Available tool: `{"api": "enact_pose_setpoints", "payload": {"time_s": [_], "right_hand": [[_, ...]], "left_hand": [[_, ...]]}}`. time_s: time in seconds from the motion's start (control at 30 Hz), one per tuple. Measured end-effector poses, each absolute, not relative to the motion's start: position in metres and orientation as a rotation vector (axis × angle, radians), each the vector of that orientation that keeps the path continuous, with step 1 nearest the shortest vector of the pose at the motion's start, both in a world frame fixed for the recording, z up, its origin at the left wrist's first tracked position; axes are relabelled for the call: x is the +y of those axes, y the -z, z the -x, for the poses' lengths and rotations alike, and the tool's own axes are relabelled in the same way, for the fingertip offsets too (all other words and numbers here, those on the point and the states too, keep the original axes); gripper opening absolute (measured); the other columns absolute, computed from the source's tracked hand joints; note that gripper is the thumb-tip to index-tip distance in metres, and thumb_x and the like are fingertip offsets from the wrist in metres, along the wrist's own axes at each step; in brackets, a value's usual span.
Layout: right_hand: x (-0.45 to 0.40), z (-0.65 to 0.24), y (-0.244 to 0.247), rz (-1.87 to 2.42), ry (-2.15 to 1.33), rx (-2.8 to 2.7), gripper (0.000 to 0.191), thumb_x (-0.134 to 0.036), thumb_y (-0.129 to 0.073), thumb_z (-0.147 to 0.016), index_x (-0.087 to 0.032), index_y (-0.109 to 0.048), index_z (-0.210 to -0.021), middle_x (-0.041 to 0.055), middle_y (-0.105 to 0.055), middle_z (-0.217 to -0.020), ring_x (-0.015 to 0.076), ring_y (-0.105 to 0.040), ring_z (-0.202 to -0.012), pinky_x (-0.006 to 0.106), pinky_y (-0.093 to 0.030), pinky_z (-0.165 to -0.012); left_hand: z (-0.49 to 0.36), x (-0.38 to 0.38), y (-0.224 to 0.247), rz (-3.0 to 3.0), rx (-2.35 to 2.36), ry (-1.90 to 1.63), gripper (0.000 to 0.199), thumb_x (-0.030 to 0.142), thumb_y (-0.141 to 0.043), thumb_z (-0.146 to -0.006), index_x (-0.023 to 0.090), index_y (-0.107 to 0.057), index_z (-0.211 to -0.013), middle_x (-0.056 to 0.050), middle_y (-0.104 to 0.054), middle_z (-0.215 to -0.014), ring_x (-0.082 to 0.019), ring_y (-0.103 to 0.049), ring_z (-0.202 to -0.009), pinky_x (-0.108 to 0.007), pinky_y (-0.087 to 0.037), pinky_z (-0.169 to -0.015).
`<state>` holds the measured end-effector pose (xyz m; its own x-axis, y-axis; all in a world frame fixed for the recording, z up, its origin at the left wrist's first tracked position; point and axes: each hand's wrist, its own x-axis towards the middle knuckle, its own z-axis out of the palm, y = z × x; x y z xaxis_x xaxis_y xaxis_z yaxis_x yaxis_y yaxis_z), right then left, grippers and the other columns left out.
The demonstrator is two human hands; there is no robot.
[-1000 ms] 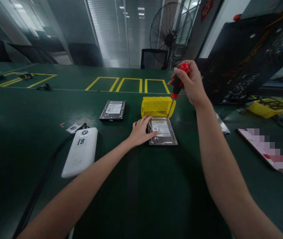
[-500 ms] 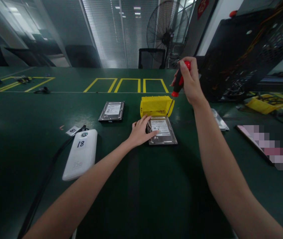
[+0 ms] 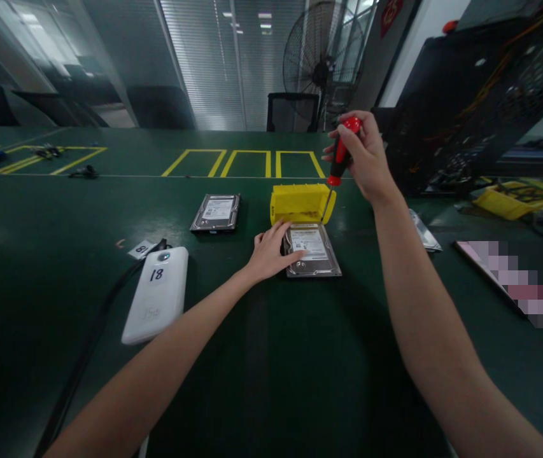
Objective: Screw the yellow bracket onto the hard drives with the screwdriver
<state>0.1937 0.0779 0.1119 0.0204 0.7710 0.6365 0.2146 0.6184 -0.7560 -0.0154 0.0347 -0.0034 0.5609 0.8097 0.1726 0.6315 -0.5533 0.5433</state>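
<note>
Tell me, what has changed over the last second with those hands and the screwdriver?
Very little. The right hand shifted its grip slightly on the red screwdriver, whose tip stays at the far right corner of the near hard drive. The left hand still presses on that drive. The yellow box, second drive and white device have not moved.

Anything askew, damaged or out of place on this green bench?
Nothing stands out. The left hand rests on the silver hard drive, lying flat; the right hand holds the red-and-black screwdriver at its far corner. The yellow plastic bin and second hard drive sit flat on the bench.
</note>
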Motion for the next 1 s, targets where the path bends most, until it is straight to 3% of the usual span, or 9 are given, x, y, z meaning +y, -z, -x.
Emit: {"api": "enact_pose_setpoints", "payload": {"time_s": [0.2, 0.43, 0.63, 1.0], "right_hand": [[0.0828, -0.1947, -0.1114, 0.852, -0.52, -1.519, 0.031, -0.053, -0.057, -0.074, -0.035, -0.046, -0.097, -0.0025, -0.06, -0.094, 0.0166, -0.063, -0.077, 0.034, -0.055, -0.064], [0.0828, -0.1932, -0.1104, 0.903, -0.508, -1.497, 0.028, -0.054, -0.055, -0.075, -0.039, -0.044, -0.095, -0.0042, -0.058, -0.082, 0.0147, -0.06, -0.066, 0.033, -0.056, -0.062], [0.0801, -0.1917, -0.1105, 0.876, -0.458, -1.529, 0.031, -0.055, -0.052, -0.077, -0.044, -0.042, -0.104, -0.0045, -0.057, -0.084, 0.0136, -0.059, -0.066, 0.031, -0.054, -0.059], [0.0815, -0.1849, -0.1081, 0.819, -0.478, -1.541, 0.027, -0.054, -0.048, -0.081, -0.038, -0.046, -0.103, -0.0017, -0.056, -0.086, 0.0111, -0.055, -0.058, 0.027, -0.052, -0.054]], "left_hand": [[0.0158, 0.0347, 0.0051, -2.375, 1.16, -0.586, 0.075, 0.065, -0.04, -0.077, 0.024, -0.023, -0.137, -0.01, -0.025, -0.146, -0.029, -0.023, -0.133, -0.052, -0.018, -0.106], [0.0166, 0.0356, 0.0038, -2.368, 1.151, -0.576, 0.077, 0.067, -0.039, -0.075, 0.022, -0.025, -0.137, -0.01, -0.023, -0.147, -0.029, -0.023, -0.133, -0.052, -0.018, -0.106], [0.0168, 0.0358, 0.002, -2.351, 1.149, -0.601, 0.077, 0.067, -0.043, -0.073, 0.024, -0.027, -0.135, -0.009, -0.027, -0.144, -0.029, -0.025, -0.132, -0.052, -0.022, -0.105], [0.0156, 0.037, 0.0052, -2.341, 1.138, -0.636, 0.077, 0.066, -0.045, -0.073, 0.024, -0.026, -0.134, -0.009, -0.029, -0.143, -0.03, -0.026, -0.131, -0.052, -0.022, -0.104]]}}
